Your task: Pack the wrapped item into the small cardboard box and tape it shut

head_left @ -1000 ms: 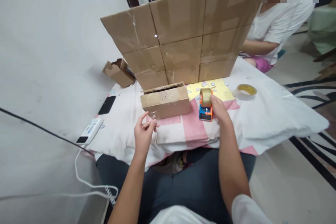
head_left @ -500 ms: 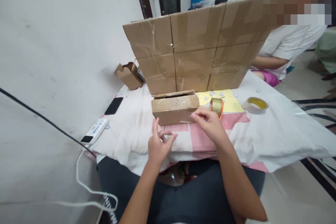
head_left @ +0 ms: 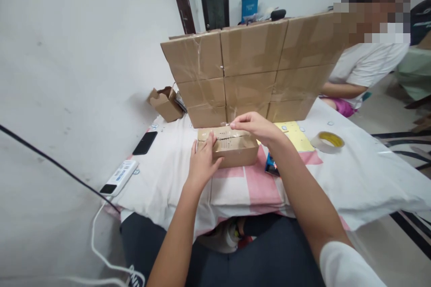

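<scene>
A small cardboard box (head_left: 235, 158) lies on the bed in front of me, its top flaps folded down with a seam along the middle. My left hand (head_left: 204, 157) rests on the box's left end, fingers spread over the top and front. Above the far edge of the box, my right hand (head_left: 252, 126) pinches what looks like a strip of clear tape (head_left: 225, 124), thin and hard to see. Beside the box's right end is a blue tape dispenser (head_left: 271, 166), partly hidden behind my right forearm.
A wall of taped cardboard boxes (head_left: 251, 58) stands just behind. To the right lies a wide tape roll (head_left: 328, 142). At left are a black phone (head_left: 145, 143), a white power bank (head_left: 119, 178) with a cable, and an open carton (head_left: 166, 104). Another person (head_left: 357, 69) sits at right.
The box's raised flap is now down. My left hand has come onto the box, and my right hand has moved from its front to above its far edge. The dispenser has shifted nearer me.
</scene>
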Demonstrator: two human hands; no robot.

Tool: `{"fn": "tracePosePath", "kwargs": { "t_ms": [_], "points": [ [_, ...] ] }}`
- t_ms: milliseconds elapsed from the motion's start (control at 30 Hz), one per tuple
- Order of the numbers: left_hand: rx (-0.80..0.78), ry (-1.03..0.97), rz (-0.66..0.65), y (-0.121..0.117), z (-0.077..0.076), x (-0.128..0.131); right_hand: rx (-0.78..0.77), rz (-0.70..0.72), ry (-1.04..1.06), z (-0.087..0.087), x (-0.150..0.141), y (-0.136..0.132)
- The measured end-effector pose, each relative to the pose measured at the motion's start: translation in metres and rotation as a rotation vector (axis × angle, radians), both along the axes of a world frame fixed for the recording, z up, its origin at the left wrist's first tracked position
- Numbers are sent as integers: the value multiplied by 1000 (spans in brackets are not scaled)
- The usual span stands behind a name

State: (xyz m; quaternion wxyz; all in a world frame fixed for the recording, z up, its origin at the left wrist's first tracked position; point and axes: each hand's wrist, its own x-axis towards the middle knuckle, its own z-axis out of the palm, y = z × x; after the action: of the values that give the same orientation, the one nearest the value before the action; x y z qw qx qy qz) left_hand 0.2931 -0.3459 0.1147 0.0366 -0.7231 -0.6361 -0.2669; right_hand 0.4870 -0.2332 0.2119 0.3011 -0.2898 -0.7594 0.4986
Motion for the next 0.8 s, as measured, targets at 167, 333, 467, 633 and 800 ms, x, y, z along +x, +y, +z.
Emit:
{"fn": "tracePosePath", "kwargs": {
  "t_ms": [167,333,467,633,800],
  "points": [
    [104,142,62,-4,-1,6,351,-258,-482,-30,-36,12],
    [83,220,71,-5,0,14,709,-410,-656,-43,-43,21],
    [100,208,62,-3,-1,14,674,-802,-750,-38,14,69],
    [222,250,-55,-3,-6,9,371,-749,-857,-71,138,131],
    [431,307,-112,2,-17,3,265,-672,-959,-116,209,135]
  ]
}}
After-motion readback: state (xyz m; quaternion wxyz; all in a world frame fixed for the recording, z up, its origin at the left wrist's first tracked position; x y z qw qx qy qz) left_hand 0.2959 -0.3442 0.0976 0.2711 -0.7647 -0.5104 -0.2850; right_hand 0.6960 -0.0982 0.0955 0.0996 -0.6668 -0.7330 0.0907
